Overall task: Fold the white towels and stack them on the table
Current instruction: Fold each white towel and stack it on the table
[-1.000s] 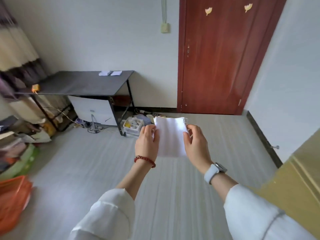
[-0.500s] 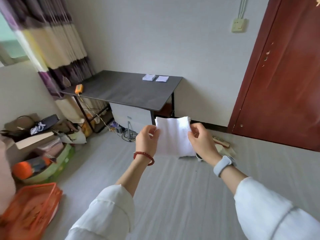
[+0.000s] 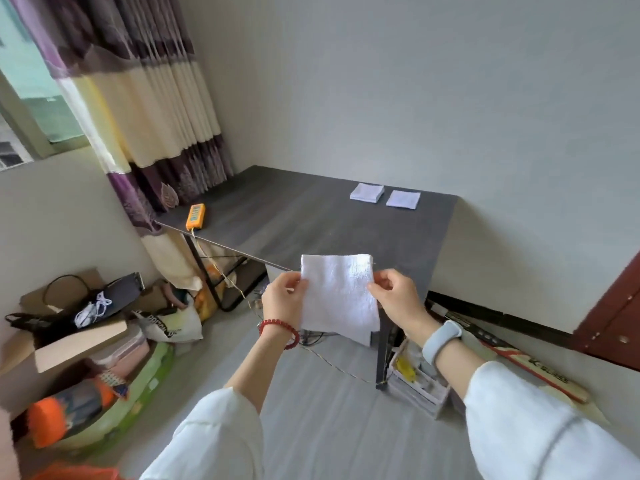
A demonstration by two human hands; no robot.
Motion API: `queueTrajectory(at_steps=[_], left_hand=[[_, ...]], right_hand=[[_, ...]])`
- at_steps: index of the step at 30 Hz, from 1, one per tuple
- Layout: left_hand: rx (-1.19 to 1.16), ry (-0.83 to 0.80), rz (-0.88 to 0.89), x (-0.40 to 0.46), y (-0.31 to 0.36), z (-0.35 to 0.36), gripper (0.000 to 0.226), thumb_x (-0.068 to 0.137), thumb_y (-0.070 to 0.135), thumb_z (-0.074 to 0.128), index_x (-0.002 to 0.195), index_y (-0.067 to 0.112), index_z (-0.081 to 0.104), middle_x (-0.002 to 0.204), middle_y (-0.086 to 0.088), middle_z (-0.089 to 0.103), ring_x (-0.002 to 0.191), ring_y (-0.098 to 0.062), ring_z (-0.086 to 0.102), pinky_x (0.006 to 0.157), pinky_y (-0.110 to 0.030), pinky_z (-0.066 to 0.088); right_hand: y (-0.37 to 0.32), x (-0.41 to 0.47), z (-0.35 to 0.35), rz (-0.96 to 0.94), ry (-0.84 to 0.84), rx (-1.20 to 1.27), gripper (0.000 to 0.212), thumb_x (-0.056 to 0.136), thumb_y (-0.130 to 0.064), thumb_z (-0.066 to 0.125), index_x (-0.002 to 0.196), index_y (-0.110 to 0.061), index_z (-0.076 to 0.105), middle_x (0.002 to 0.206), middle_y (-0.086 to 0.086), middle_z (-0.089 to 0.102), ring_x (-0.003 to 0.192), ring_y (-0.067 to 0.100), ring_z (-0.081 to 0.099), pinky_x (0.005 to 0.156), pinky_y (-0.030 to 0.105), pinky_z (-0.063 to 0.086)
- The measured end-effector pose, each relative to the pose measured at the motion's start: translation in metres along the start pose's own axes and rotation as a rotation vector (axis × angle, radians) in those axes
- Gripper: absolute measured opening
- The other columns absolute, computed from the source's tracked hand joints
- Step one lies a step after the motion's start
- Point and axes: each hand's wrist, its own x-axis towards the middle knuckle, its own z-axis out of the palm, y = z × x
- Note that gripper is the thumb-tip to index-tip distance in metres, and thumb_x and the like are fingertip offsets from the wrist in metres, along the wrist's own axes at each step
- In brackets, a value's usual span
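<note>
The person holds a white towel (image 3: 337, 296) up in the air in front of the near edge of the dark counter (image 3: 304, 223), with both arms stretched forward in white sleeves. The left hand (image 3: 282, 299) pinches the towel's left edge, its fingers (image 3: 294, 282) curled onto the cloth, and a red bead bracelet (image 3: 277, 329) sits on that wrist. The right hand (image 3: 398, 299) pinches the right edge, its fingers (image 3: 384, 280) bent round the cloth near the upper corner, and a pale blue watch (image 3: 441, 341) is on that wrist. The towel hangs flat between the two hands, its top edge level and its lower right corner drooping a little below the rest.

At the far right corner of the counter lie two folded white towels side by side and apart: a thicker folded stack (image 3: 367, 192) on the left and a single folded towel (image 3: 403, 199) just beside it on the right. Near the counter's left edge rests an orange device (image 3: 195, 216) with a cord running off the edge.

On the floor to the left stand cardboard boxes (image 3: 69, 344) and bags. A striped curtain (image 3: 138, 98) hangs behind the counter's left end.
</note>
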Motion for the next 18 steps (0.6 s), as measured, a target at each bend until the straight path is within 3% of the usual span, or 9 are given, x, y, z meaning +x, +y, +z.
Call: queueTrajectory(at_steps=[7,18], left_hand=[[-0.008,-0.205,-0.001,0.189,0.003,0.067,0.017,0.086,0.013,0.059,0.101,0.01,0.066,0.092,0.0,0.063,0.087,-0.014,0.057,0.079,-0.024,0.044],[0.045,-0.517,-0.057,0.409,-0.008,0.297,0.018,0.087,0.016,0.054,0.103,0.013,0.063,0.099,-0.004,0.066,0.093,-0.026,0.062,0.085,-0.044,0.052]], right_hand=[[-0.004,0.164,0.011,0.122,0.065,0.028,0.009,0.088,-0.015,0.055,0.097,-0.015,0.057,0.097,0.002,0.063,0.089,0.017,0.059,0.081,0.034,0.049],[0.093,0.42,-0.036,0.317,0.284,0.045,0.01,0.087,-0.009,0.054,0.094,-0.011,0.059,0.094,0.004,0.062,0.089,0.019,0.057,0.085,0.036,0.048]])
